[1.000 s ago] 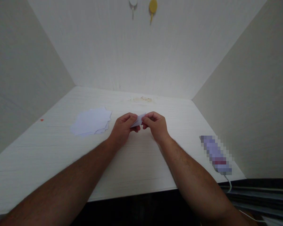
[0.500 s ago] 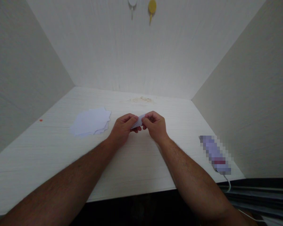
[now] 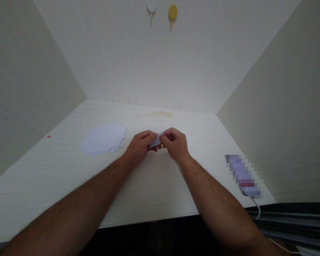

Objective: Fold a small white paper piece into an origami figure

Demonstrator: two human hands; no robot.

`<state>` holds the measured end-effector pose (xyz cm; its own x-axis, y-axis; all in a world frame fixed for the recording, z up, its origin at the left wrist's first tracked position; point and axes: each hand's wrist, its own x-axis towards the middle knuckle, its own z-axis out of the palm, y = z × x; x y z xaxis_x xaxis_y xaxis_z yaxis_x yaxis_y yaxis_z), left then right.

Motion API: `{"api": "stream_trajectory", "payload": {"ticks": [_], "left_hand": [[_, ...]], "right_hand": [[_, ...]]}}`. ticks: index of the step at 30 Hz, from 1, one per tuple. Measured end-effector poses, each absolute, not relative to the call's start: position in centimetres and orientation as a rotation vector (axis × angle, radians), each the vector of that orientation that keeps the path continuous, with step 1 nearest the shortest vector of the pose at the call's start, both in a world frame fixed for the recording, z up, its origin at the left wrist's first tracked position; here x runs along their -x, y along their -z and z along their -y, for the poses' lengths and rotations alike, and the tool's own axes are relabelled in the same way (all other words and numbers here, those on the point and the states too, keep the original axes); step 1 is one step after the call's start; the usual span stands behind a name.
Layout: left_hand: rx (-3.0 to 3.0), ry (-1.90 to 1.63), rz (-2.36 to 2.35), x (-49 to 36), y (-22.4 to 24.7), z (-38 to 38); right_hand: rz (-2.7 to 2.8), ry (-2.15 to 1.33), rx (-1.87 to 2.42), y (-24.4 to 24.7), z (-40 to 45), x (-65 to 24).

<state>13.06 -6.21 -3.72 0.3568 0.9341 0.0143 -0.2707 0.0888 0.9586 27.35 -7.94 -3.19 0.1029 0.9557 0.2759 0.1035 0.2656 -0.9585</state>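
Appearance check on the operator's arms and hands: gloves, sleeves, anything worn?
Left hand and right hand: ungloved, no ring visible, though some fingers are hidden. Left forearm and right forearm: bare as far as the frame shows, no sleeve in view, no watch or band on either. No clear markings; the picture is dim and soft.

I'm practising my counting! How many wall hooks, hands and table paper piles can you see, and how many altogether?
Hooks: 2 (white hook, yellow hook)
Hands: 2 (left hand, right hand)
Paper pile: 1
Total: 5, not counting the held paper
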Motion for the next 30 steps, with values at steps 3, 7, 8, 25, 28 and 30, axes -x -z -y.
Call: {"api": "stream_trajectory", "payload": {"ticks": [3, 7, 8, 25, 28, 30], "left_hand": [[-1.128, -1.035, -0.759, -13.09, 3.71, 6.26], [-1.130, -1.048, -0.753, -13.13, 3.76, 6.27], [-1.134, -1.050, -0.751, -13.13, 3.79, 6.25], [-1.314, -1.083, -0.870, -13.07, 3.39, 6.52], [-1.335, -1.088, -0.856, -13.01, 3.30, 6.53], [-1.356, -1.093, -0.856, -12.98, 3.22, 6.56]], "right_hand": [[1.313, -0.855, 1.134, 3.04, 8.13, -27.27], [1.334, -0.814, 1.146, 2.98, 8.29, -27.24], [1.338, -0.807, 1.149, 3.00, 8.30, -27.25], [1.293, -0.872, 1.137, 3.00, 8.03, -27.30], [1.277, -0.888, 1.139, 2.96, 7.98, -27.31], [1.271, -0.898, 1.129, 2.99, 7.95, -27.33]]}}
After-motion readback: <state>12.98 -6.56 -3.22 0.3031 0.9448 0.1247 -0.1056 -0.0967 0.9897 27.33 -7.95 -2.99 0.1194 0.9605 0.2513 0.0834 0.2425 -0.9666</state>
